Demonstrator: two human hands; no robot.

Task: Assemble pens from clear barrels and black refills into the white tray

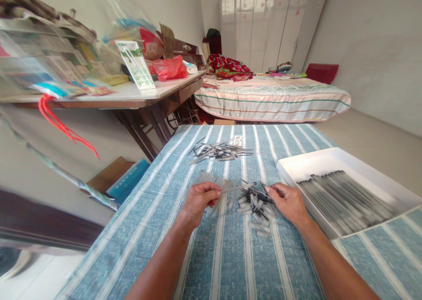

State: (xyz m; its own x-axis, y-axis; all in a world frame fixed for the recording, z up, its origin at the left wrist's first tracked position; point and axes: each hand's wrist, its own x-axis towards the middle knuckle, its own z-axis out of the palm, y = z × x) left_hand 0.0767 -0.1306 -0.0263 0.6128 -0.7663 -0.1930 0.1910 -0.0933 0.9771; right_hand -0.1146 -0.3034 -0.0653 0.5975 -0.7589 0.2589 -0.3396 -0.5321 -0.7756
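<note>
Two hands at lower centre of the frame, over a blue striped worktop (231, 256).
Left hand (198, 201): fingers closed on a clear pen barrel (239, 188); barrel's long axis runs roughly level across the frame, free end pointing toward the right hand.
Right hand (287, 202): fingers curled low, tips resting at the right edge of a small heap of clear caps and dark tips (255, 207); whether it pinches a piece cannot be told through the blur.
Heap: lies between the two hands, nearer the right, directly beneath the barrel's free end.
More clear barrels (211, 179): a loose fan just behind the left hand.
White tray (316, 161), right of frame, just beside the right hand: holds a packed layer of dark pens (343, 199), lying side by side, long axes slanting from upper left to lower right.
Pile of thin dark refills (219, 151): farther up the worktop, centre, well apart from both hands.
Beyond: cluttered side table (132, 93) at upper left; bed (273, 100) at upper centre.
</note>
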